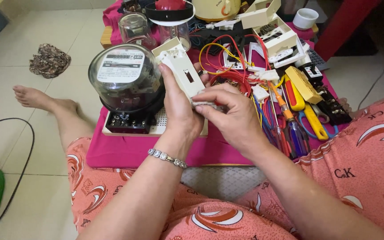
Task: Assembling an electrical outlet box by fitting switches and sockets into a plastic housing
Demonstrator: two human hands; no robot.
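Observation:
My left hand [179, 109] grips a cream plastic switch box [179, 69] and holds it upright above the pink-covered low table [125, 151]. My right hand [232, 113] pinches the lower end of that box, with a small grey piece under its fingertips. Just left of the box stands a round glass-domed electric meter [125, 80] on a perforated white board [163, 124]. Red, yellow and blue wires [227, 62] lie right behind my hands.
Screwdrivers and yellow-handled pliers [305, 118] lie at the right, with a black terminal strip [334, 106] and cream plastic housings [276, 38]. Glass domes [134, 29], a cup [305, 18] and a yellow pot stand at the back. A rag [50, 60] and a black cable [23, 146] lie on the tiled floor.

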